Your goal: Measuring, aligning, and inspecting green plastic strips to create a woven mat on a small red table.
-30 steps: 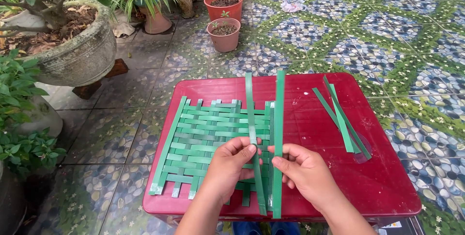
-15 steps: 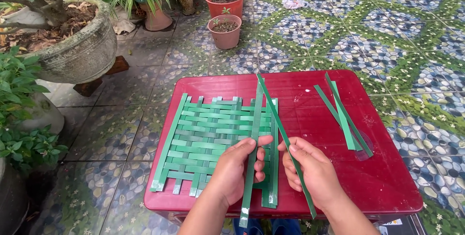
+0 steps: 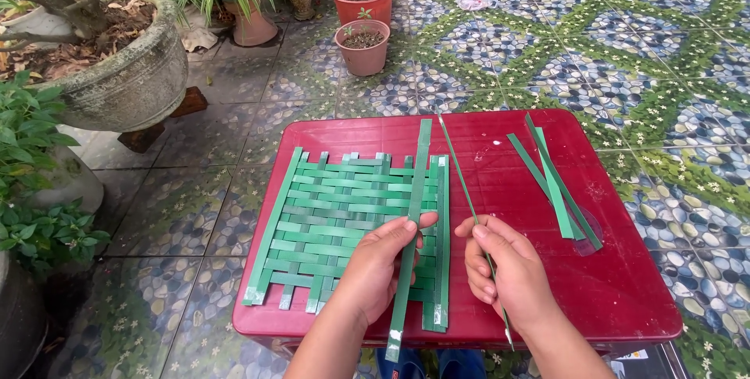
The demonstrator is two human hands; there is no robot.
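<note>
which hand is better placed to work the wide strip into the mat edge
Left, probably. The left hand already grips the wide green strip, which lies along the right edge of the woven mat. The right hand holds a thin strip off the mat, over the red table.

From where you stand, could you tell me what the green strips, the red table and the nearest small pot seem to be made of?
The woven mat and the strip in the left hand: flat, stiff, evenly cut bands, likely plastic strapping, with a slight sheen. The red table: glossy moulded plastic, by its rounded rim. The small pot: matte orange-brown, probably terracotta, possibly plastic.
</note>
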